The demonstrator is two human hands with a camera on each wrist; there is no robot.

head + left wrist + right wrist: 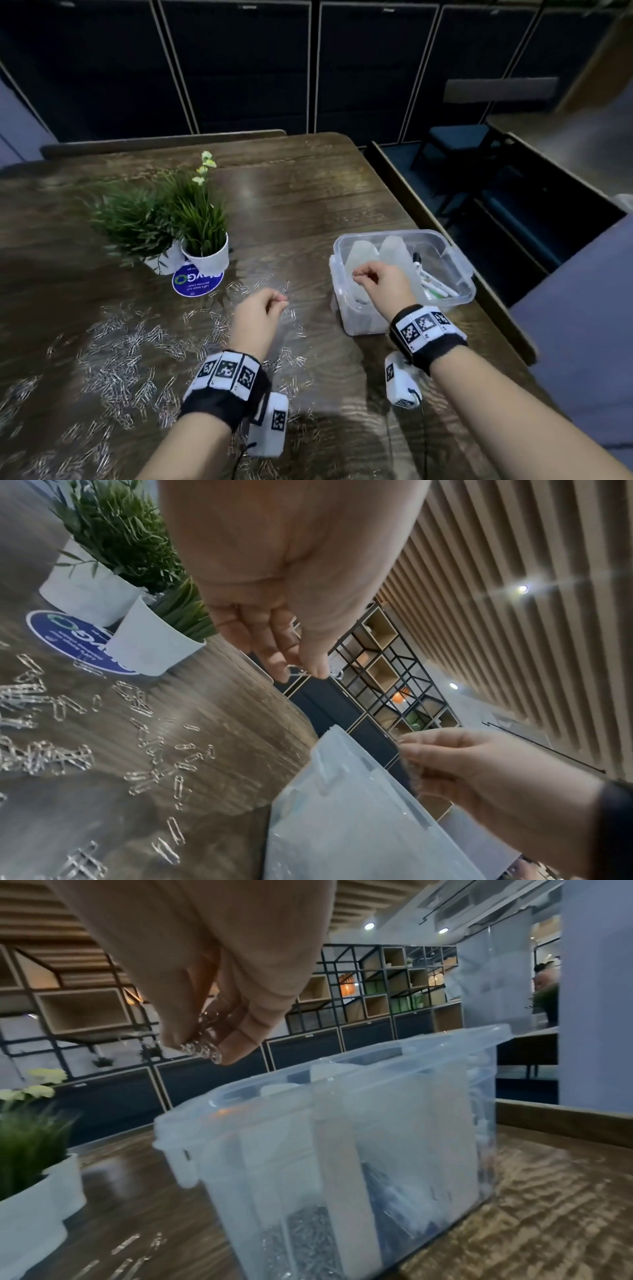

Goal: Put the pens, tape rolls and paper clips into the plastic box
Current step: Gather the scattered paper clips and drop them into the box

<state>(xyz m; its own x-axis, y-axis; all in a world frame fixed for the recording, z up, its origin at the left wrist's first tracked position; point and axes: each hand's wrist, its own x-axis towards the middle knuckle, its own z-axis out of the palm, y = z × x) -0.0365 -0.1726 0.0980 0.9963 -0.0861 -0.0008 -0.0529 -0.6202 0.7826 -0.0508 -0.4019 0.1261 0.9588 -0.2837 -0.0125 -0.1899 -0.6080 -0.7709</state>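
Note:
A clear plastic box (459,263) stands at the table's right, with pens (433,279) and pale tape rolls (394,250) inside. In the right wrist view a heap of paper clips (308,1240) lies at the bottom of the box (342,1123). My right hand (366,277) hovers over the box's left part and pinches a bunch of clips (202,1047). My left hand (274,303) is raised above the table left of the box, pinching a paper clip (298,670). Many loose paper clips (130,359) are scattered over the table's left half.
Two white potted plants (205,253) stand behind the clips, beside a round blue sticker (197,282). The table's right edge (507,325) runs just past the box, with benches and chairs beyond it. Dark cabinets line the far wall.

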